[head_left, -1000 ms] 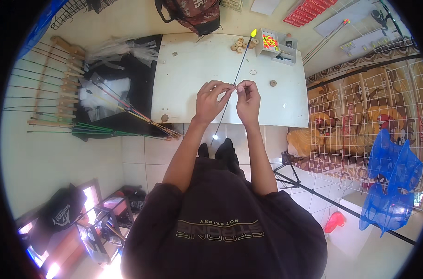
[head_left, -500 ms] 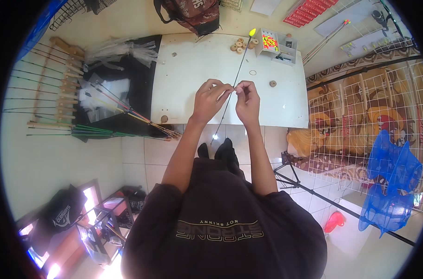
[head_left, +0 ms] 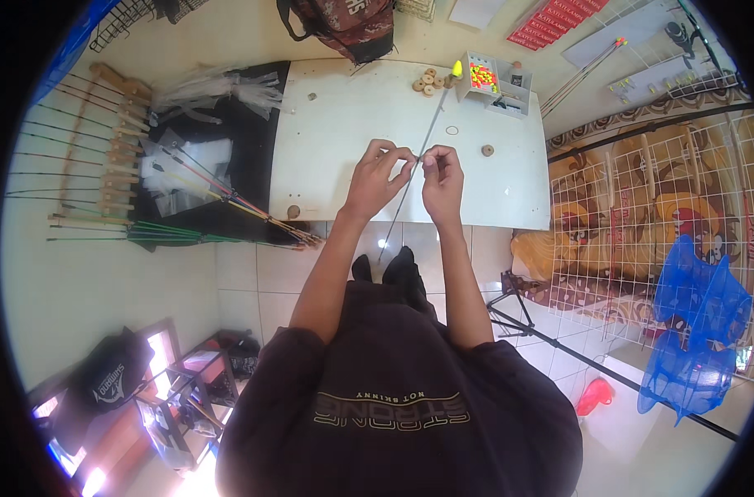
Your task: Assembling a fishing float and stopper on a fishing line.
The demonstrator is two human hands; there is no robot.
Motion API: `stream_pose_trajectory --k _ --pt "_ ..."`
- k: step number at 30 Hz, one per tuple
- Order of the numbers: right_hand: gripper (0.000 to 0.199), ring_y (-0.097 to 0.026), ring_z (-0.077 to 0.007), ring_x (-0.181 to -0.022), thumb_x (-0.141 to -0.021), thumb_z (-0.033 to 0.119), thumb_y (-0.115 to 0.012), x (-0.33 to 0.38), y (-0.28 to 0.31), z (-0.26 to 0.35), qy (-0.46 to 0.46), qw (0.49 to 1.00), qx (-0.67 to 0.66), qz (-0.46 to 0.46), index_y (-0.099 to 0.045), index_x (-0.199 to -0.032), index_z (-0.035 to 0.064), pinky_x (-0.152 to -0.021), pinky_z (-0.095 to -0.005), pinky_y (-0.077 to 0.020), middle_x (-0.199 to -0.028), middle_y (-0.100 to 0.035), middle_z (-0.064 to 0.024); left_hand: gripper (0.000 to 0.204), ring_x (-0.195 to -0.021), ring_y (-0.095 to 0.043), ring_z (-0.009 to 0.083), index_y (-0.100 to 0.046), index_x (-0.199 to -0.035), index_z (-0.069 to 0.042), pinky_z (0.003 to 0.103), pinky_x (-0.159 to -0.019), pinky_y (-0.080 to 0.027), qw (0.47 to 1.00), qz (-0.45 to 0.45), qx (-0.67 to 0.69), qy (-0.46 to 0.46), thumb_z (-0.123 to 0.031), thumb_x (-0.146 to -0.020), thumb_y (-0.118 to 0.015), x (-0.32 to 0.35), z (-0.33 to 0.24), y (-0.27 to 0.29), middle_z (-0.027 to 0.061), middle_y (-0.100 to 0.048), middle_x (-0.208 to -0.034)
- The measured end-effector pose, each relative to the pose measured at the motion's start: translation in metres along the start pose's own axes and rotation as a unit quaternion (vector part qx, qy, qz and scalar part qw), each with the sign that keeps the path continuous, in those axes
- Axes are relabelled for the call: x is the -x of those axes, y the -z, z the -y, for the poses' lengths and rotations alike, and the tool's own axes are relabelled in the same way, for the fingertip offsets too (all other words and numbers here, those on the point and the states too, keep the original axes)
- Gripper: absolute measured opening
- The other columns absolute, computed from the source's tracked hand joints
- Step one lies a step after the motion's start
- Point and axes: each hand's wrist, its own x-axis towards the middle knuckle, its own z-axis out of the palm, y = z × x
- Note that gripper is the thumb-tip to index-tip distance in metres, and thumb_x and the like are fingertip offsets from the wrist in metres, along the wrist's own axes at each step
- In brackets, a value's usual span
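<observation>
A long, thin dark rod with a yellow bulb-shaped tip slants over the white table, its lower end reaching past the front edge above the floor. My left hand pinches it at about mid-length with thumb and forefinger. Close beside, my right hand is also closed, its thumb and forefinger together at the rod; whether they grip the rod or some tiny part on it is too small to tell. The rod's upper half looks smeared by motion.
On the white table lie several cork rings, a lone cork piece and a thin ring. A grey organiser box holds red and yellow beads. Coloured rods and plastic bags lie left; a wire grid stands right.
The rod's yellow tip has swung slightly right and toward me, and its shaft is now blurred. My right hand has shifted a little to the right; my left hand is nearly still.
</observation>
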Motion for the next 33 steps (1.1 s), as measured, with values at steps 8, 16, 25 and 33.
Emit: stream_pose_trajectory --k 8,16,25,33 --pt "0.003 -0.049 -0.0095 -0.076 -0.092 -0.001 -0.047 0.002 -0.003 -0.003 0.018 1.000 0.011 -0.010 -0.047 -0.095 0.0007 -0.073 -0.0222 -0.0410 -0.080 -0.051 -0.0029 0.021 -0.085 -0.056 0.0183 -0.063 -0.092 -0.008 0.030 -0.066 -0.046 0.990 -0.055 0.123 0.051 -0.011 -0.075 -0.073 0.001 -0.014 -0.001 0.0010 -0.064 -0.086" --pt "0.003 -0.053 -0.0108 -0.073 -0.091 -0.002 -0.048 0.003 -0.008 0.004 0.054 0.996 0.073 -0.012 -0.048 -0.094 -0.0004 -0.070 -0.0227 -0.0434 -0.078 -0.055 -0.0064 0.020 -0.079 -0.055 0.0142 -0.065 -0.093 -0.007 0.027 -0.061 -0.042 0.990 -0.010 0.117 0.081 -0.007 -0.075 -0.073 0.003 -0.002 0.000 -0.0009 -0.067 -0.086" --pt "0.003 -0.053 -0.0097 -0.077 -0.090 0.000 -0.052 0.001 -0.009 0.006 -0.013 1.000 0.005 -0.008 -0.051 -0.093 0.0000 -0.072 -0.0229 -0.0427 -0.080 -0.057 -0.0039 0.014 -0.075 -0.058 0.0150 -0.066 -0.085 -0.008 0.026 -0.061 -0.043 0.983 -0.053 0.159 0.072 0.002 -0.075 -0.068 0.004 0.002 0.001 0.0032 -0.065 -0.083" --pt "0.005 -0.052 -0.0083 -0.076 -0.089 0.004 -0.055 0.001 -0.009 0.002 -0.079 0.996 -0.037 -0.007 -0.053 -0.093 0.0012 -0.072 -0.0227 -0.0414 -0.081 -0.057 -0.0026 0.015 -0.074 -0.058 0.0166 -0.069 -0.085 -0.008 0.029 -0.062 -0.046 0.991 -0.062 0.096 0.071 0.002 -0.074 -0.069 0.008 -0.001 0.002 0.0039 -0.065 -0.081"
